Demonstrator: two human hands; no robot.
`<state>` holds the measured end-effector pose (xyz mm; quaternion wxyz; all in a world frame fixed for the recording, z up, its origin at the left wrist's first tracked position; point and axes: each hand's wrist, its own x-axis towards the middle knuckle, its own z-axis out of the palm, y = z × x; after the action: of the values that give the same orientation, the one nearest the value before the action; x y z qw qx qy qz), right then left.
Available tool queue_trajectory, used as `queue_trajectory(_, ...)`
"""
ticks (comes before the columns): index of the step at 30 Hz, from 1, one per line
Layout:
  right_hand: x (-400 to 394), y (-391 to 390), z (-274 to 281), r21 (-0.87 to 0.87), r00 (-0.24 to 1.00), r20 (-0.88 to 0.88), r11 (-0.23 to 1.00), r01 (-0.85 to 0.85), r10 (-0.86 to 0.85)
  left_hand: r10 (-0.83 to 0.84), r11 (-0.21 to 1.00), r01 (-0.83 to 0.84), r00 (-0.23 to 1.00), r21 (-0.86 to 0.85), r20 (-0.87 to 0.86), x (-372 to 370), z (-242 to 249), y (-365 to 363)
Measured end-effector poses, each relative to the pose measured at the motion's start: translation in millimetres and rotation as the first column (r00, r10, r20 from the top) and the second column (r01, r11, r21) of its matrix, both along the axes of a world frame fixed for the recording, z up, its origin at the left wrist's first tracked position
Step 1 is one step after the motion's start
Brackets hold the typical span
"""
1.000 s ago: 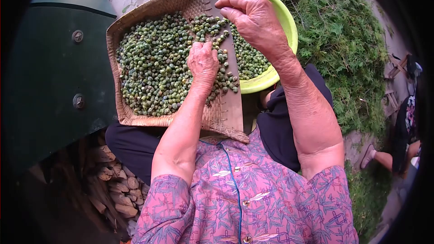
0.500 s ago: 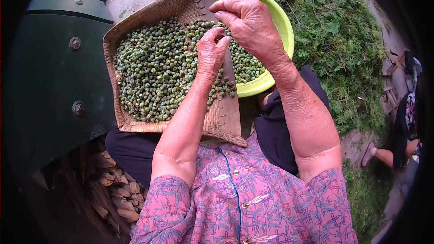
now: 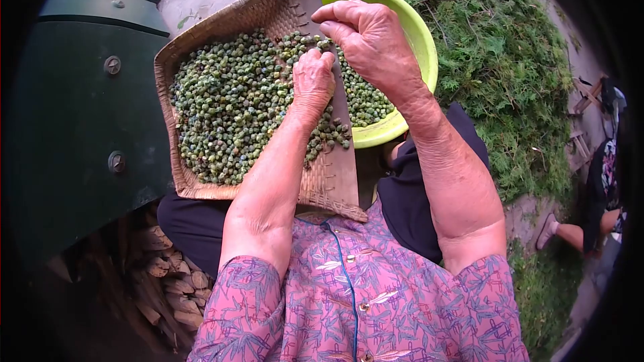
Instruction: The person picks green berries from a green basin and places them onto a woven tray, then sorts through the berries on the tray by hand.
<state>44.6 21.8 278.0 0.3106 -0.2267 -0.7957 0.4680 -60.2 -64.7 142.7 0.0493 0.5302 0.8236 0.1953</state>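
A woven winnowing basket [image 3: 166, 107] rests across my lap, heaped with small round green fruits [image 3: 228, 104] that look like little cones or berries. My left hand [image 3: 313, 79] is over the right part of the heap, its fingers curled down among the fruits; the fingertips are hidden. Above the basket's flat wooden lip [image 3: 345, 167], my right hand [image 3: 376, 43] has thumb and forefinger drawn together, and whatever they hold is too small to see. Beyond the lip, partly behind my right hand, a lime-green basin [image 3: 422, 33] contains more of the same fruits.
Cut evergreen branches [image 3: 496, 80] lie in a broad pile on the right. A dark green metal-studded panel [image 3: 74, 114] stands at the left, with split firewood [image 3: 178, 281] below it. At the far right, part of another person's leg [image 3: 570, 234] shows.
My left hand has turned over and lowered, its fingers curling down toward the fruits. My right hand stays nearly in place over the lip.
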Motion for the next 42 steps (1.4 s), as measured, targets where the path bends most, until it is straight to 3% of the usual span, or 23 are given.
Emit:
queue_trajectory(3,0,0,1,-0.024,1.000,-0.010,1.000,-0.006,0.006,0.104,0.990,-0.133,0.925,0.056,0.366,14,14,3)
queue_trajectory(5,0,0,2,-0.059,1.000,-0.016,0.998,-0.010,0.009,0.104,0.972,-0.217,0.739,0.089,0.666,25,42,9)
queue_trajectory(10,2,1,3,-0.072,1.000,-0.020,0.997,0.002,-0.003,0.164,0.963,-0.245,0.864,0.113,0.476,7,25,23)
queue_trajectory(12,3,2,4,-0.032,1.000,-0.025,0.999,0.004,-0.005,0.216,0.966,-0.246,0.938,0.081,0.270,-1,24,24)
queue_trajectory(14,2,2,5,-0.053,0.999,-0.034,0.999,0.009,-0.011,0.167,0.985,-0.173,0.957,0.001,0.237,-9,21,29)
queue_trajectory(16,1,2,5,-0.074,0.999,-0.043,0.997,0.014,-0.017,0.134,0.978,-0.117,0.987,-0.172,0.089,-9,29,32)
queue_trajectory(18,1,2,5,-0.064,0.999,-0.036,0.998,0.015,-0.017,0.111,0.981,-0.096,0.991,-0.167,0.080,-14,13,34)
queue_trajectory(20,1,2,3,-0.057,0.999,-0.030,0.998,0.014,-0.016,0.049,0.998,-0.046,0.995,-0.030,0.090,-19,-5,31)
queue_trajectory(25,0,2,4,-0.052,1.000,-0.027,0.999,0.014,-0.015,0.127,0.989,-0.111,0.975,-0.095,0.181,-12,11,11)
queue_trajectory(28,-2,0,1,-0.056,0.989,-0.132,0.996,0.063,-0.070,0.132,0.988,-0.116,0.975,-0.098,0.180,-23,9,-3)
queue_trajectory(30,-1,0,1,-0.051,0.990,-0.125,0.997,0.064,-0.070,0.220,0.975,-0.211,0.893,-0.067,0.391,-27,9,-13)
queue_trajectory(31,-2,1,1,-0.051,0.989,-0.127,0.997,0.064,-0.070,0.277,0.956,-0.278,0.738,-0.096,0.615,-26,9,-15)
queue_trajectory(32,-2,1,1,-0.052,0.989,-0.129,0.997,0.060,-0.066,0.277,0.956,-0.278,0.739,-0.096,0.614,-23,8,-17)
queue_trajectory(34,-1,2,2,-0.052,0.989,-0.131,0.997,0.056,-0.062,0.208,0.941,-0.314,0.232,-0.129,0.950,-10,21,-19)
queue_trajectory(35,0,2,3,-0.057,0.996,-0.076,0.998,0.034,-0.038,0.180,0.941,-0.315,0.150,-0.125,0.972,-4,21,-18)
queue_trajectory(36,2,2,4,-0.063,1.000,-0.021,0.998,0.011,-0.013,0.179,0.941,-0.315,0.150,-0.125,0.972,3,24,-16)
queue_trajectory(38,3,2,5,-0.066,1.000,-0.017,0.998,0.012,-0.013,0.077,0.964,-0.258,0.028,-0.067,0.997,19,38,-9)
queue_trajectory(40,2,1,5,-0.071,1.000,-0.014,0.997,0.012,-0.013,0.022,0.977,-0.212,0.039,-0.013,0.999,27,56,-4)
queue_trajectory(42,2,2,6,-0.095,1.000,-0.013,0.995,0.010,-0.011,0.033,0.999,-0.047,0.330,-0.019,0.943,27,62,2)
